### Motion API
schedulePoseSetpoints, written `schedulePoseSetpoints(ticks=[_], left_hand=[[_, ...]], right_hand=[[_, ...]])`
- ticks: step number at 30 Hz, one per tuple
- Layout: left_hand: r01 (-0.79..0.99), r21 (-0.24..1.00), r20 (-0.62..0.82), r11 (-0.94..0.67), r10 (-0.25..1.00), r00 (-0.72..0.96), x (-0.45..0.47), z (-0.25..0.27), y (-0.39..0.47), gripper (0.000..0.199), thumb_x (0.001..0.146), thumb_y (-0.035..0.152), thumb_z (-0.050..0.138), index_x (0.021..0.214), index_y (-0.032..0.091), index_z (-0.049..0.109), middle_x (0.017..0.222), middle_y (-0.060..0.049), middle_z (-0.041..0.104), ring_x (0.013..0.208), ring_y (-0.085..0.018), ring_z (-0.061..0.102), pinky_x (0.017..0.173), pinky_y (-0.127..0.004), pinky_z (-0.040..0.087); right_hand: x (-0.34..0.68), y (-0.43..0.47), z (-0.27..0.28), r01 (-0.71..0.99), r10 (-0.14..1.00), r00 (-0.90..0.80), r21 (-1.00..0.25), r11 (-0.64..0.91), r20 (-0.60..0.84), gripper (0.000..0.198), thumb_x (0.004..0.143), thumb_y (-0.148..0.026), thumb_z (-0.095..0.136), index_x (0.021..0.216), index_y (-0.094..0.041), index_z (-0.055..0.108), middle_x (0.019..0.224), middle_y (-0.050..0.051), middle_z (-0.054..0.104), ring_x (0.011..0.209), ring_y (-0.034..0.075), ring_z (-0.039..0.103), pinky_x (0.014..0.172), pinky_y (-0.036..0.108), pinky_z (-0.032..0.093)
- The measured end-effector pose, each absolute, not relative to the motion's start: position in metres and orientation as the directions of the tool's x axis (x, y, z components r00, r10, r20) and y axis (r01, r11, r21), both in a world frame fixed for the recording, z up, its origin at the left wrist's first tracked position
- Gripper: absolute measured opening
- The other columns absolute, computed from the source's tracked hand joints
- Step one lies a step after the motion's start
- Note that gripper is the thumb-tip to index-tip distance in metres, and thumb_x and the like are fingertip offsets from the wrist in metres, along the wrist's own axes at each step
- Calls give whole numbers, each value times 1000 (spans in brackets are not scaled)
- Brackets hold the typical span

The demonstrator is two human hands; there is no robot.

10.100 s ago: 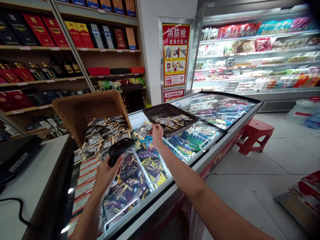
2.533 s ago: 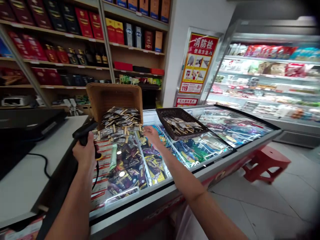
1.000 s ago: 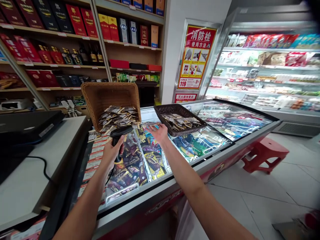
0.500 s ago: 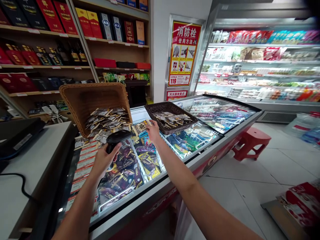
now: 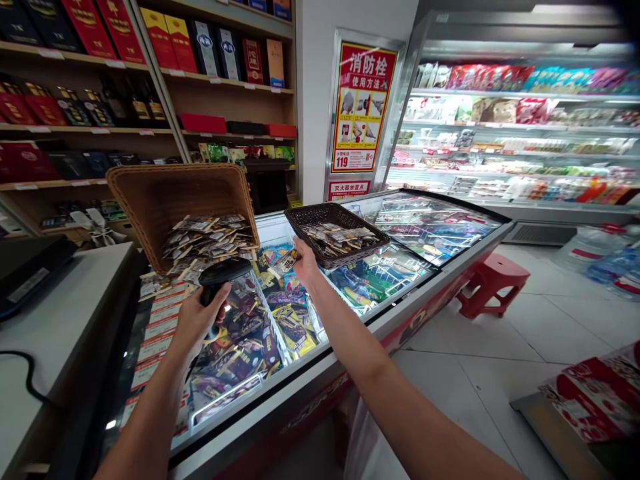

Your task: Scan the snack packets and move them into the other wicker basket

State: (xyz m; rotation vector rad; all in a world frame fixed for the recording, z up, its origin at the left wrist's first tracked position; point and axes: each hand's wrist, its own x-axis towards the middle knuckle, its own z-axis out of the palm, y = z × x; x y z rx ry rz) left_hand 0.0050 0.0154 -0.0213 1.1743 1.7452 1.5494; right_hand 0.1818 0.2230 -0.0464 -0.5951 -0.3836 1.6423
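Note:
My left hand is wrapped round the handle of a black barcode scanner, held above the glass top of a chest freezer. Between the fingers of my right hand is a small snack packet, just left of a dark woven basket. Several similar packets lie in that basket. To the left, a tan wicker basket is tipped on its side, and a heap of packets spills from it toward the scanner.
Wrapped ice creams show through the chest freezer's glass. Price labels run along its left end. A white counter stands at left. On the floor at right are a red stool and water bottles.
My right hand, with the packet, has turned and shifted slightly, so the packet now tilts down to the left. The view has swung a little right. My left hand keeps the scanner.

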Motion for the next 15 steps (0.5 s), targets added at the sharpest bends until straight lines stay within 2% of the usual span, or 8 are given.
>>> schedulePoseSetpoints(ticks=[3,6,9,12,15], left_hand=[[264,964,147,-20,869,-473,4,-20,15,54,72,68,84,78,21,60,60,2,60,48,-12,50,44,-23,37],[244,969,140,-21,867,-479,2,-20,17,54,70,68,85,79,21,61,61,2,60,48,-12,51,43,-23,37],[233,972,138,-26,865,-483,2,-22,18,53,70,66,86,80,20,63,62,2,61,48,-12,52,44,-24,39],[227,973,138,-27,861,-489,3,-22,17,52,70,66,86,80,20,63,62,2,61,48,-12,52,44,-23,39],[232,973,136,-23,863,-486,5,-19,15,53,70,66,86,79,20,61,61,2,61,48,-11,51,43,-22,37]], right_hand=[[178,220,-45,-788,995,-80,-607,-102,-64,40,61,-6,80,79,-25,49,64,-9,57,62,11,56,61,22,47],[176,220,-46,-771,992,-119,-626,-117,-38,33,65,-4,72,78,-24,49,61,-11,51,57,8,48,57,20,42],[173,223,-50,-752,983,-162,-634,-182,-89,27,68,-1,64,79,-23,51,59,-11,48,54,7,42,55,17,38],[169,227,-57,-705,963,-235,-660,-260,-129,30,65,4,60,82,-21,56,60,-9,53,55,8,46,58,18,42],[164,230,-67,-670,970,-228,-709,-219,-83,30,65,2,66,83,-21,60,65,-6,61,60,10,55,60,20,47]])
